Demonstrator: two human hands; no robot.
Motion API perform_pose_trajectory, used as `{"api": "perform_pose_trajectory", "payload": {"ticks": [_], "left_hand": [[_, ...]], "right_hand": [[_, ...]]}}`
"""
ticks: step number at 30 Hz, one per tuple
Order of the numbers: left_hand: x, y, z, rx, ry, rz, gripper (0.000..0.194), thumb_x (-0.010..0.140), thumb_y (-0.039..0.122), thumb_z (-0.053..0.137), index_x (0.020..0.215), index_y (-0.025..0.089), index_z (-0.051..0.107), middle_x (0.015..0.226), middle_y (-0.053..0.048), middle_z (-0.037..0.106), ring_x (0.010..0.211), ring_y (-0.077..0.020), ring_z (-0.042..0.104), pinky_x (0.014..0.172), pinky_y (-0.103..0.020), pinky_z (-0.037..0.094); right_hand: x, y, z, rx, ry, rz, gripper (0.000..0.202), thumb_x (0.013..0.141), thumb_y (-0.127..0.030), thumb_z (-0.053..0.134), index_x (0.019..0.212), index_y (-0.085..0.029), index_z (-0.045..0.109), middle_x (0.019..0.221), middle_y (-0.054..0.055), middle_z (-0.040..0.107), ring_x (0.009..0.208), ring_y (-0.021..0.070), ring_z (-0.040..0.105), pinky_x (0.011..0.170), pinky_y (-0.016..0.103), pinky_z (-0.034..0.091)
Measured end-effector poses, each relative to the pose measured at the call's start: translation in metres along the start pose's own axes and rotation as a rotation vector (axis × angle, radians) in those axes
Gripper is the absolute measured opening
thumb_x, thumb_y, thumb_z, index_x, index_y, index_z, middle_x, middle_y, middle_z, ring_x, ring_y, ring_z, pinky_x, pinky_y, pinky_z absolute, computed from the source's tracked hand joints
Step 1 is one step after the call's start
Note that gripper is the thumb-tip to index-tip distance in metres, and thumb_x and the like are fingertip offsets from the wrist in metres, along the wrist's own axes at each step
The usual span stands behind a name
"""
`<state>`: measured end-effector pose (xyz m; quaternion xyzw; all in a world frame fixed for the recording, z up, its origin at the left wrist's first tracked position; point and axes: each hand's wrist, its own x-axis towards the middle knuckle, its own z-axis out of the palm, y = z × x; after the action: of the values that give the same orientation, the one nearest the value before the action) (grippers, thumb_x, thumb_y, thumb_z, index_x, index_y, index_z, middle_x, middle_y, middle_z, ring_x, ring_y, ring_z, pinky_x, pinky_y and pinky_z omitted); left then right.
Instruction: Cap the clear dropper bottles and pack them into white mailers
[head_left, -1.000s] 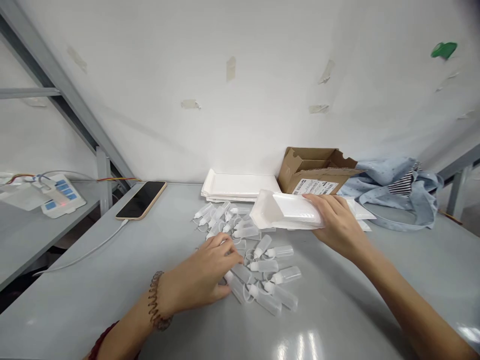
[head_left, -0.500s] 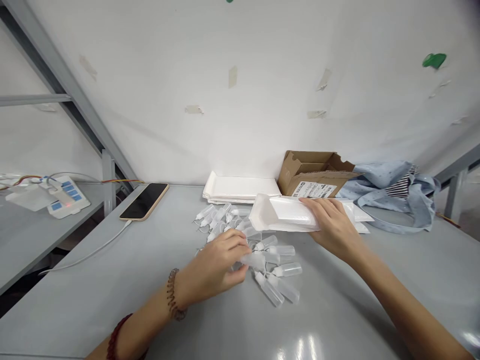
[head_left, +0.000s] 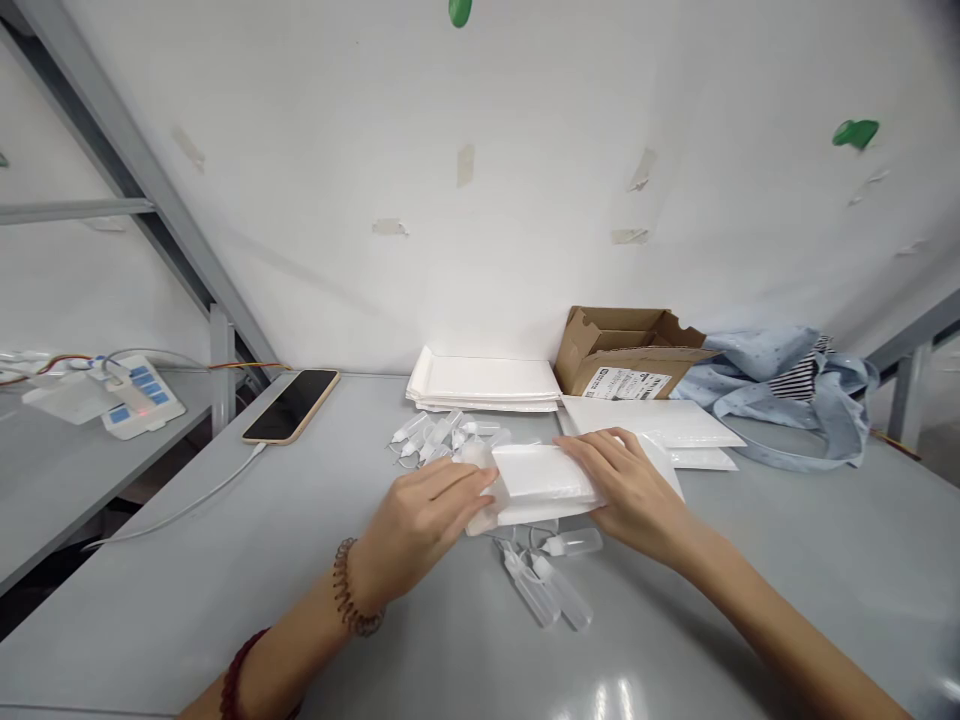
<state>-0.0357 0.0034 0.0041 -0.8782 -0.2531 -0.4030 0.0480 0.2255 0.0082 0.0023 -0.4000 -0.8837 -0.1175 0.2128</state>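
Note:
My right hand (head_left: 630, 490) is wrapped round a white padded envelope (head_left: 544, 478), whose open end faces left above the table. At that open end is my left hand (head_left: 427, 520), its fingers closed at the mouth; what they pinch, a bottle or the envelope's edge, is hidden. Small clear plastic bottles (head_left: 574, 542) with white caps lie in a loose pile beneath and around the envelope, several behind my left hand and a few nearer the front. More white envelopes (head_left: 660, 422) lie just behind my right hand.
A stack of white envelopes (head_left: 484, 380) rests against the wall. Right of it are an open cardboard box (head_left: 630, 355) and light blue cloth (head_left: 757, 370). A phone (head_left: 292, 405) with a cable lies at left, beyond it a power strip (head_left: 142, 400).
The envelope in my right hand has come down and left over the bottles. My left hand has moved slightly left and now meets its open end.

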Motion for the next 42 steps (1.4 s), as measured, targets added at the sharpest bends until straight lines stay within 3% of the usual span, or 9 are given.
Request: {"api": "perform_pose_trajectory", "payload": {"ticks": [6,13,17,20,23,28,31,38,42], "left_hand": [[0.002,0.013,0.002,0.087,0.006,-0.108,0.026,0.084,0.003,0.049,0.063,0.015,0.056,0.045,0.003,0.044,0.051,-0.0112,0.033,0.046,-0.024,0.029],[0.008,0.017,-0.006,-0.234,-0.122,-0.135,0.03,0.086,0.004,0.045,0.061,0.016,0.055,0.053,0.0,0.052,0.059,-0.013,0.036,0.054,-0.024,0.036],[0.011,0.014,-0.015,-0.329,0.135,-0.175,0.019,0.08,0.001,0.056,0.091,0.016,0.064,0.077,-0.004,0.067,0.064,-0.013,0.048,0.061,-0.027,0.043],[0.01,0.013,-0.016,-0.342,0.222,-0.173,0.025,0.076,-0.002,0.058,0.093,0.015,0.064,0.075,-0.004,0.067,0.064,-0.0136,0.051,0.06,-0.028,0.043],[0.007,0.016,-0.012,-0.388,0.085,-0.118,0.024,0.075,-0.001,0.057,0.09,0.016,0.062,0.071,-0.002,0.065,0.064,-0.0139,0.05,0.06,-0.029,0.044],[0.001,0.02,-0.002,-0.32,-0.377,-0.182,0.02,0.076,0.007,0.059,0.093,0.017,0.063,0.089,-0.005,0.064,0.085,-0.0202,0.052,0.068,-0.031,0.048],[-0.004,0.017,0.004,-0.259,-0.544,-0.206,0.016,0.076,0.008,0.062,0.087,0.018,0.066,0.097,-0.005,0.061,0.094,-0.0221,0.05,0.075,-0.033,0.048],[-0.004,0.01,0.004,-0.311,-0.607,-0.206,0.014,0.076,0.01,0.066,0.065,0.019,0.068,0.097,-0.004,0.063,0.095,-0.0215,0.053,0.075,-0.031,0.049],[0.006,0.009,-0.012,-0.539,-0.665,-0.306,0.012,0.073,0.007,0.067,0.068,0.018,0.067,0.08,-0.001,0.069,0.075,-0.0145,0.061,0.069,-0.026,0.051]], "right_hand": [[0.0,-0.012,0.002,0.085,-0.058,0.01,0.062,0.061,0.004,0.043,0.121,-0.014,0.042,0.1,0.012,0.06,0.087,0.0244,0.054,0.081,0.04,0.037],[0.001,-0.015,-0.003,0.131,-0.043,0.032,0.056,0.066,-0.001,0.045,0.12,-0.016,0.042,0.098,0.011,0.061,0.085,0.0239,0.055,0.079,0.039,0.038],[0.0,0.0,-0.008,0.092,-0.013,0.079,0.05,0.071,-0.004,0.047,0.119,-0.018,0.042,0.102,0.011,0.062,0.089,0.0243,0.056,0.081,0.039,0.039],[-0.002,0.016,-0.011,0.021,0.032,0.146,0.047,0.076,-0.01,0.048,0.121,-0.02,0.041,0.107,0.011,0.062,0.094,0.0259,0.057,0.083,0.04,0.039],[-0.005,0.029,-0.015,-0.032,0.082,0.242,0.043,0.077,-0.018,0.051,0.12,-0.021,0.043,0.109,0.01,0.062,0.098,0.0274,0.057,0.085,0.041,0.039],[-0.007,0.038,-0.018,-0.078,0.115,0.337,0.039,0.078,-0.024,0.052,0.117,-0.021,0.046,0.108,0.01,0.063,0.098,0.0285,0.058,0.084,0.041,0.041],[-0.008,0.039,-0.017,-0.081,0.111,0.334,0.039,0.078,-0.024,0.052,0.117,-0.02,0.046,0.108,0.01,0.063,0.097,0.0282,0.059,0.085,0.041,0.041],[-0.008,0.035,-0.016,-0.071,0.108,0.299,0.041,0.078,-0.019,0.051,0.119,-0.02,0.045,0.11,0.01,0.063,0.098,0.0277,0.058,0.086,0.041,0.039],[-0.007,0.032,-0.018,-0.061,0.095,0.293,0.043,0.079,-0.016,0.051,0.121,-0.022,0.043,0.11,0.011,0.062,0.099,0.0286,0.058,0.086,0.043,0.038]]}}
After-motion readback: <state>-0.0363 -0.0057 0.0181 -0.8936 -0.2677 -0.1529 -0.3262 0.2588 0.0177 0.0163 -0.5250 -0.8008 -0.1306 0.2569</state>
